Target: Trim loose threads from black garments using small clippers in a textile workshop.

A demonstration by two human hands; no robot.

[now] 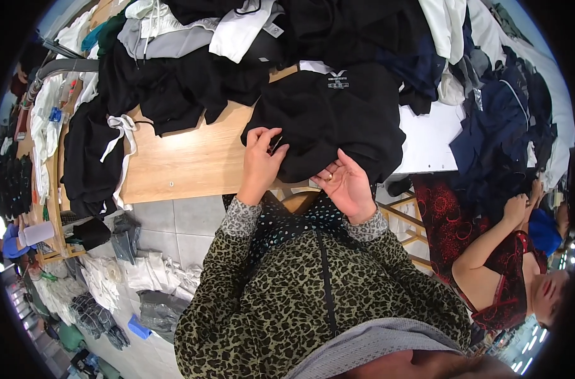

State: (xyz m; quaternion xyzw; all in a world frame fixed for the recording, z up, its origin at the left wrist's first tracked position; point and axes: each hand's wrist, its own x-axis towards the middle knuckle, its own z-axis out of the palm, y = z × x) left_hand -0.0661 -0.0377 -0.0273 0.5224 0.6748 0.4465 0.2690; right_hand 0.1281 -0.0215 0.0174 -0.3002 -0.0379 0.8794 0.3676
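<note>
A black shirt [338, 120] lies spread on the table in front of me, its neck opening with a printed label at the far side. My left hand [262, 161] is at its near left edge, thumb and forefinger closed around a small dark thing with a thin shiny edge, too small to name. At the near hem, my right hand [347, 186] is turned palm up, its fingers curled and pinching the black cloth. A ring shows on one of its fingers.
Piled black, grey and white garments [167, 38] line the table's far side. Bare wood [173, 164] shows at the left of the table [199, 142]. On the right, a co-worker [489, 271] in dark red sits by navy garments [489, 132]. Bundled clothes [155, 271] lie on the floor.
</note>
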